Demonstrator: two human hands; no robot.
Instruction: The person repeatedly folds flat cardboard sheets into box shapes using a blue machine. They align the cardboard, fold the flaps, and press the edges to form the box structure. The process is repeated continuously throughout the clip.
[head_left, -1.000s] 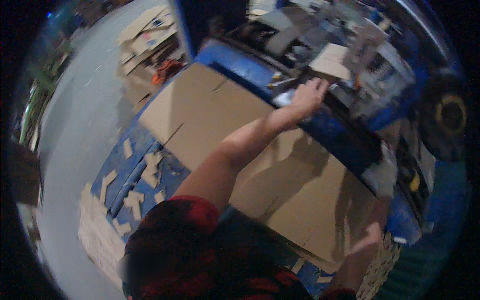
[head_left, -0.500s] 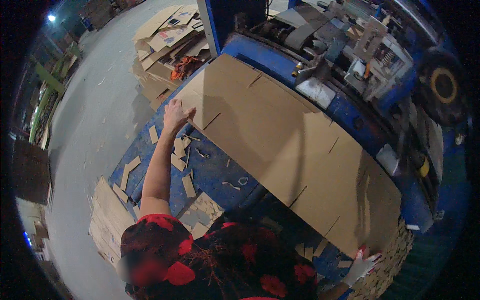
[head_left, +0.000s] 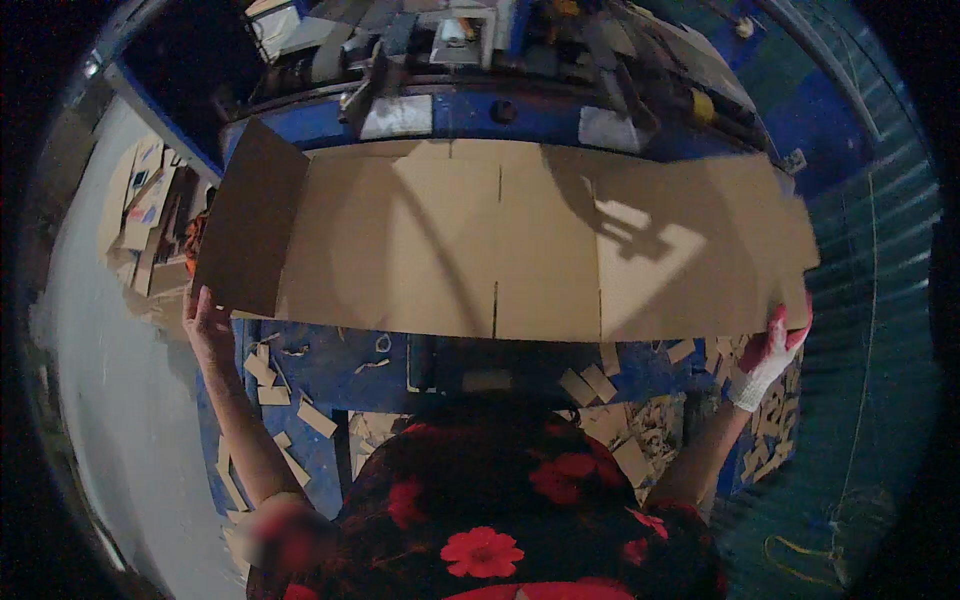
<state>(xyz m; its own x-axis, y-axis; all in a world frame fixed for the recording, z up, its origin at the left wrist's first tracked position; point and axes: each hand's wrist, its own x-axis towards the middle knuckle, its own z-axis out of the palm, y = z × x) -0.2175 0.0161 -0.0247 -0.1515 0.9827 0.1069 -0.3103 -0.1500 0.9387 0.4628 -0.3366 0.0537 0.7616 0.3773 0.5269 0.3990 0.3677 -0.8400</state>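
A long brown cardboard sheet (head_left: 400, 240) with slots and crease lines stretches across in front of me, held by both ends. Its left end panel (head_left: 250, 215) is bent upward along a crease and looks darker. My bare left hand (head_left: 207, 322) is closed on the near corner of that panel. At the opposite end, my right hand (head_left: 770, 355), in a white glove with red fingers, grips the near right corner, thumb on top. Light and shadow patches fall over the sheet.
Beyond the sheet runs a blue machine (head_left: 460, 120) with metal plates and brackets. Small cardboard offcuts (head_left: 315, 420) lie scattered over the blue table (head_left: 380, 365). A stack of flat cardboard (head_left: 145, 215) and an orange cloth (head_left: 194, 245) are at far left.
The view has swung right, and the sheet now lies straight across it. Its left end panel has bent up. My right hand, earlier spread by the near corner, has closed on it.
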